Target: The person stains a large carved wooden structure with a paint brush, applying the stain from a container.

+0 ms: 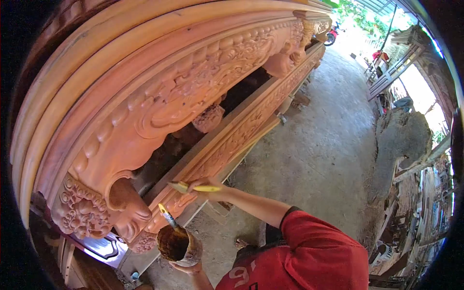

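My right hand (207,188) is closed around a paintbrush (208,188) with a yellow handle. Its bristles meet the carved lower rail (237,140) of a large piece of reddish wooden furniture. Below, my left hand (187,267) grips a round container (194,249) from underneath, its inside stained dark brown. A second brush (167,215) with a yellow tip leans out over the container's rim. Above the rail, a broad carved panel (169,92) with scrolls and leaf patterns curves away, and a carved foot (130,212) stands near the container.
A concrete floor (319,140) stretches along the furniture's right side. A big slab of rough wood (403,140) leans at the right, with scrap timber (415,217) piled below it. Farther back are a wooden frame (394,72) and a red motorbike (331,37).
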Available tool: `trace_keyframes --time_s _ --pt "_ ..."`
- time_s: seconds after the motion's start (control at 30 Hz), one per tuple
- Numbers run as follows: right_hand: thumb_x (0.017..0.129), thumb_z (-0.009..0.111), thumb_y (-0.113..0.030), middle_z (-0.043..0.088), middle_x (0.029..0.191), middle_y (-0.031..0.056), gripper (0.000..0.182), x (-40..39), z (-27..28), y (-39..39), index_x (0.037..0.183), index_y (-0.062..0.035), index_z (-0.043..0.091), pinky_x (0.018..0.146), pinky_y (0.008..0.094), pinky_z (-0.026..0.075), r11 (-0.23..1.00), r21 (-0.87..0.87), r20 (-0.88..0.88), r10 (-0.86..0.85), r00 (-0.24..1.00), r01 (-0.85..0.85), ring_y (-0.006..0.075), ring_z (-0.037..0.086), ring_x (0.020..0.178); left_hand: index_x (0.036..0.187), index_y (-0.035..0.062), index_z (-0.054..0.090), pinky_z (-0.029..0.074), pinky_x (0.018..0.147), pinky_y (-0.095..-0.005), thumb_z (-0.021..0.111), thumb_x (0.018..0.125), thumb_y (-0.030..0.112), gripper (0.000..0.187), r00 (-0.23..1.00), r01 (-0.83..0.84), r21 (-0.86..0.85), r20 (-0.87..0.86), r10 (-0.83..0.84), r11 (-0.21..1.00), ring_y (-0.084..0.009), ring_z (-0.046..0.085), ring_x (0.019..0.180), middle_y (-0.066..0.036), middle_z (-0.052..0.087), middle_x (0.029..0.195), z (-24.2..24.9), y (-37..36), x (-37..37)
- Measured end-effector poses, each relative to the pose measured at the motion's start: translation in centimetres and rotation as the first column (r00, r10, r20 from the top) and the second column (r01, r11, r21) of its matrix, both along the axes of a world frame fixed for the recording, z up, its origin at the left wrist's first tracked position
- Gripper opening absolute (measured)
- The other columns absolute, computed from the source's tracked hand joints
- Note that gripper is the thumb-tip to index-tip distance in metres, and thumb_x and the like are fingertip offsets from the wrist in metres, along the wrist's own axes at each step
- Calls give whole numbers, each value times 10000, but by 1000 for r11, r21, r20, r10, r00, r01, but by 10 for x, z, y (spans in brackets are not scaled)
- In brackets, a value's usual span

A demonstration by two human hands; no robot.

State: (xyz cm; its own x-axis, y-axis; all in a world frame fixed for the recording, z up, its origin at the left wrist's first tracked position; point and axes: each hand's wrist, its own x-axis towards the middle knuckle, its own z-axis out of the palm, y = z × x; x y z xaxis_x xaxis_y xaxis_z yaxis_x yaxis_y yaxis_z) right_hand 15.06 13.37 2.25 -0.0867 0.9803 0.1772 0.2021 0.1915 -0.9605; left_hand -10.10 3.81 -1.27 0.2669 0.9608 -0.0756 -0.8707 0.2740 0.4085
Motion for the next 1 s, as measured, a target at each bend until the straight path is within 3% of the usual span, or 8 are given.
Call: trace_keyframes --time_s 0.1,0.2,0.27,0.5,0.57,0.67,0.83,1.0 --pt "771 576 -86 597 883 59 167 31 -17 22 936 -60 573 668 244 472 939 -291 97 -164 982 185 145 558 756 1296 241 310 318 905 -553 464 667 638 759 1000 1 -31 12 -1 1000 -342 357 1165 -79 337 1315 -12 0 4" --pt "771 552 -32 589 896 70 169 96 -69 32 939 -53 566 695 238 460 873 -144 -509 -469 722 466 155 556 793 1291 243 318 324 900 -550 482 640 654 787 1000 18 -30 25 -18 999 -344 360 1164 -74 339 1314 -10 6 12" --pt "774 536 -3 582 928 75 206 129 -70 29 970 -59 562 696 240 448 741 -39 -434 -617 656 671 167 558 838 1291 243 319 322 902 -553 485 637 654 790 998 57 -37 8 -57 998 -345 362 1162 -74 338 1314 -9 9 12" --pt "769 513 -105 577 983 163 227 123 -38 4 988 -70 561 725 304 451 721 331 337 -693 637 609 262 568 890 1291 294 294 393 810 -597 423 656 676 752 995 96 -164 43 -91 982 -347 371 1164 -68 327 1321 -13 12 15" --pt "759 513 -124 571 1027 147 309 89 -39 7 1067 -110 526 741 348 455 840 380 844 -487 227 387 271 557 942 1294 293 291 380 826 -595 412 661 679 751 994 105 -114 1 -106 988 -345 373 1162 -66 325 1323 -6 13 18" --pt "747 510 -118 576 994 138 338 50 -49 12 1084 -104 495 719 394 455 756 581 701 -653 286 302 284 551 934 1297 290 287 361 853 -588 392 670 684 748 992 113 -14 -55 -113 994 -341 378 1160 -65 329 1321 -15 23 12" --pt "783 555 -84 582 880 82 168 16 5 1 945 -40 544 636 285 446 967 -150 91 -193 977 205 162 559 780 1301 282 286 376 845 -576 386 677 681 748 999 34 -40 -37 -36 999 -337 380 1160 -70 348 1309 -10 29 13" --pt "804 587 -173 589 863 55 186 25 19 -6 959 -72 560 642 257 451 955 109 -158 -257 954 275 144 553 757 1295 289 293 363 853 -585 431 675 646 729 998 64 65 -30 -62 996 -328 386 1157 -76 354 1303 -11 28 8"
